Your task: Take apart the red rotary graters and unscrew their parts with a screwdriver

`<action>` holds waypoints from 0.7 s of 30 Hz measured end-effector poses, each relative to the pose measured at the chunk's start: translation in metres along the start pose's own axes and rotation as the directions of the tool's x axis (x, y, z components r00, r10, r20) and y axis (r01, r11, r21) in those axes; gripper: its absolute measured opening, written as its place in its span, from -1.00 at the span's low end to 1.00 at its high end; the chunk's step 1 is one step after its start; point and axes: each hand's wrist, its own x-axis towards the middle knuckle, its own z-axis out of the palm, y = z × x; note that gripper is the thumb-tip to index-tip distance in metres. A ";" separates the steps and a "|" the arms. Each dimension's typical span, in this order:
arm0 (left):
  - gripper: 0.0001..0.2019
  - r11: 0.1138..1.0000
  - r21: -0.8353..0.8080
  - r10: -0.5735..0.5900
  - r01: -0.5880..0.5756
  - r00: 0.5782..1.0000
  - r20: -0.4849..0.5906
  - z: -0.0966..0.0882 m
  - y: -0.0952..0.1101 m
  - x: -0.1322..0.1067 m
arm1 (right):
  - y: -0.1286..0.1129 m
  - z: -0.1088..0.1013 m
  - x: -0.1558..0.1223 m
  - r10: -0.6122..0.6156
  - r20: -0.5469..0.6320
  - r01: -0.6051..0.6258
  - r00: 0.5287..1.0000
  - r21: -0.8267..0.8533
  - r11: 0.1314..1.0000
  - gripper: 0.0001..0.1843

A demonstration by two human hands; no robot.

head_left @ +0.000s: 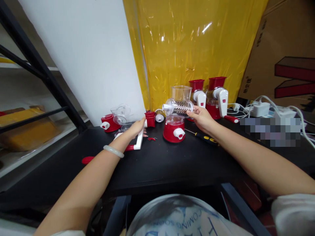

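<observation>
My right hand (200,118) is closed on the right end of a clear rotary grater housing (181,93), which has a metal grating drum (182,107) inside. That housing sits just over a red base (173,131) with a white knob. My left hand (138,127) is closed around a white crank handle (139,140) with a red grip; some fingers are hidden behind it. Touching or very near those fingers is a red food pusher (150,119). Another drum (159,116) lies beside the pusher. A small red piece (152,139) lies in front.
Two assembled red-and-white graters (218,98) stand at the back right. A second red base (110,124) and clear parts (121,118) are at the left. A black-and-yellow screwdriver (206,138) lies under my right forearm. White cables and adapters (261,108) cover the right side.
</observation>
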 end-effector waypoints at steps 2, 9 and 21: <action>-0.33 0.994 0.091 0.055 -0.056 0.998 0.021 -0.001 -0.001 0.002 | 0.000 0.000 0.000 -0.001 -0.001 0.001 1.000 -0.004 1.000 -0.63; -0.33 0.842 0.489 0.251 -0.229 0.968 0.020 -0.008 -0.006 0.007 | -0.003 0.002 -0.002 0.015 -0.016 -0.016 1.000 -0.035 0.999 -0.62; -0.30 0.794 0.589 0.148 -0.151 0.988 0.055 -0.009 -0.003 0.000 | -0.007 0.002 -0.004 0.015 -0.019 -0.016 1.000 -0.088 0.996 -0.58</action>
